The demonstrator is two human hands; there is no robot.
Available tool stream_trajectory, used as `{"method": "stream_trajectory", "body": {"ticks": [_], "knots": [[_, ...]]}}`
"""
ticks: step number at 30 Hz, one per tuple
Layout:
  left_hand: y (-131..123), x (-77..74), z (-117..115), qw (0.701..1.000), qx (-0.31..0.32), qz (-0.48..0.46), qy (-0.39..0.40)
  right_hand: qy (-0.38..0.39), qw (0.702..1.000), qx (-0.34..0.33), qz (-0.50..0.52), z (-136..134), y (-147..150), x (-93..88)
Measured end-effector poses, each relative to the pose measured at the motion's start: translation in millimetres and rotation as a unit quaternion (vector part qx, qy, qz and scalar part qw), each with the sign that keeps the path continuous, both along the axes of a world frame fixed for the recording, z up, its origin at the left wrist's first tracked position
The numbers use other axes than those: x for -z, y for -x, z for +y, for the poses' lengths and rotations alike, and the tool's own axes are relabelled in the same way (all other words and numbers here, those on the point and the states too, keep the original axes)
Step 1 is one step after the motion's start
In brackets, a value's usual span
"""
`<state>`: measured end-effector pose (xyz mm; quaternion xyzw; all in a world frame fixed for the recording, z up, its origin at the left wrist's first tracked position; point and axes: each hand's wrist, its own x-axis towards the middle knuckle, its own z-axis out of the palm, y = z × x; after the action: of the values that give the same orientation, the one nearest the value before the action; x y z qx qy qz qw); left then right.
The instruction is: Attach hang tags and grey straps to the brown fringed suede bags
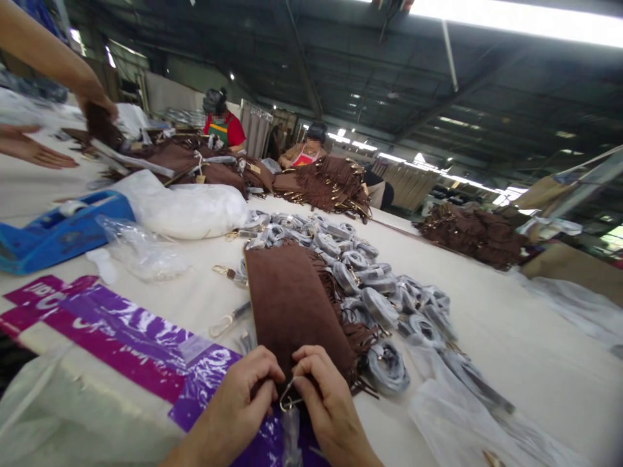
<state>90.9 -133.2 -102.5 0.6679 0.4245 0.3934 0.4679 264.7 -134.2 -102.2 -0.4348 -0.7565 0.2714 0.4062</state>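
A flat brown fringed bag (296,298) lies in front of me, its near end at my fingers. My left hand (248,395) is closed in a pinch at that end; what its fingertips hold is hidden. My right hand (324,399) pinches a gold-coloured metal hook (288,403) between thumb and forefinger. Below the hook hangs a strap end wrapped in clear plastic (291,434). Left of the bag, another metal clasp (222,324) on a wrapped strap rests on the table.
Many plastic-wrapped coiled straps (379,308) lie right of and behind the bag. Purple printed plastic (146,350), a blue tape dispenser (68,227) and a white bag (185,207) are at left. Piles of brown bags (331,185), co-workers and another person's hands (34,146) are beyond.
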Motion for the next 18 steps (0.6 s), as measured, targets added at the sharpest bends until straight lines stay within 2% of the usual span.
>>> {"method": "stream_trajectory", "body": {"ticks": [4,9,18], "knots": [[-3,-2.8,1,0.997,-0.005,0.066,-0.049,0.009,0.999,0.001,0.045,1,9,-4.9],[-4,-1.3,3,0.997,-0.013,0.059,-0.045,0.025,0.998,-0.003,0.052,7,13,-3.9],[-3,-0.5,7,0.996,-0.027,0.076,-0.033,0.125,0.990,0.019,0.058,7,9,0.9]]}}
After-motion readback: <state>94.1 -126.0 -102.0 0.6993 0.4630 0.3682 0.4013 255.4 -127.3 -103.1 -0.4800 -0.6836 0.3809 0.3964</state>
